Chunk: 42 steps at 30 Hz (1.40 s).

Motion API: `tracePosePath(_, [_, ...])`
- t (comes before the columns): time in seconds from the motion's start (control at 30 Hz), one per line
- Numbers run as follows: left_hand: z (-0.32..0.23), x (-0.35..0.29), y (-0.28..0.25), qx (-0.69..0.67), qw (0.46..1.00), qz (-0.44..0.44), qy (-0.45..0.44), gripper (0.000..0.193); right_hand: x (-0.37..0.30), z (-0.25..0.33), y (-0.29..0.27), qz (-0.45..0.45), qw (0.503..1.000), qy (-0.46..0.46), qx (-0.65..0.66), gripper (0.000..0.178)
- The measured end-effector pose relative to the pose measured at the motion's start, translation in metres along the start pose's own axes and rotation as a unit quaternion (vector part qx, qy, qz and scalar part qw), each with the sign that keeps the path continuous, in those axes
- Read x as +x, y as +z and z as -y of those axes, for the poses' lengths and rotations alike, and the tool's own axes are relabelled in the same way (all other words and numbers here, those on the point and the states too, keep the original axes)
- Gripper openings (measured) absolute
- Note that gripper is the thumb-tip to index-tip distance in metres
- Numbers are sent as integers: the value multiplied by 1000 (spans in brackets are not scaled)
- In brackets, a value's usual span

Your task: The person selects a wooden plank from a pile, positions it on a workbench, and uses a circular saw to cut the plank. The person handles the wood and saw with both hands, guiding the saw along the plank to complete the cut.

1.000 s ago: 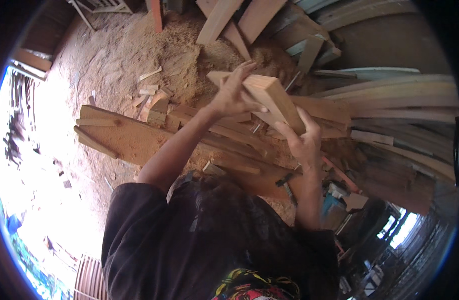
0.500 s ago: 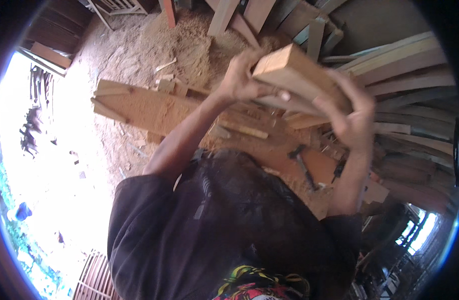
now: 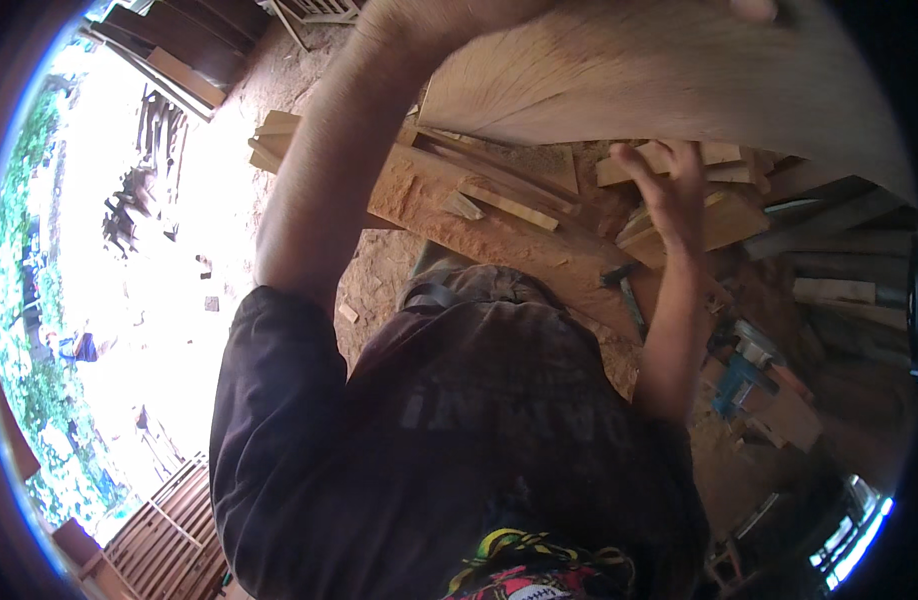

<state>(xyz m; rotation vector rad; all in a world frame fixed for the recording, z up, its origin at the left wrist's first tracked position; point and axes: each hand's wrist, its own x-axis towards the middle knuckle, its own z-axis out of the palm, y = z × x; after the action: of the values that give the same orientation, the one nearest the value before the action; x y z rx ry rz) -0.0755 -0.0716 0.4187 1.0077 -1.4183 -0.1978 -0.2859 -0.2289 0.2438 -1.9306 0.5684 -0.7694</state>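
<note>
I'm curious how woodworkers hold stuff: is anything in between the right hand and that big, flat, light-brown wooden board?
Nothing visible stands between the right hand and the board. The hand is right by the board's lower edge; I can't tell if they touch.

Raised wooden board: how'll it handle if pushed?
Likely stiff: the wooden board shows no obvious sag. Probably not very slippery, since its face looks bare and grained. Possibly awkward to balance, given its broad face.
</note>
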Motion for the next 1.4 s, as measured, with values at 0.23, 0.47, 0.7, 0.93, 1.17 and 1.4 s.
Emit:
tracePosePath(0.23, [-25,-6,-28,24,998,-62,1,84,-1,16,15,5,996,-75,50,37])
tracePosePath(0.47, [-29,-23,-87,67,985,-158,-10,86,-1,65,27,24,989,-142,43,31])
tracePosePath(0.7, [-19,-43,-159,106,963,-246,-32,88,7,75,84,21,984,-179,7,41])
tracePosePath(0.93, [4,-58,-218,127,947,-291,-50,91,26,94,116,61,985,-162,-11,50])
tracePosePath(1.17, [38,-60,-253,119,941,-312,-48,94,31,91,147,106,979,-155,-82,48])
tracePosePath(1.4, [80,-69,-238,68,940,-331,-48,96,24,75,144,129,989,-58,-46,42])
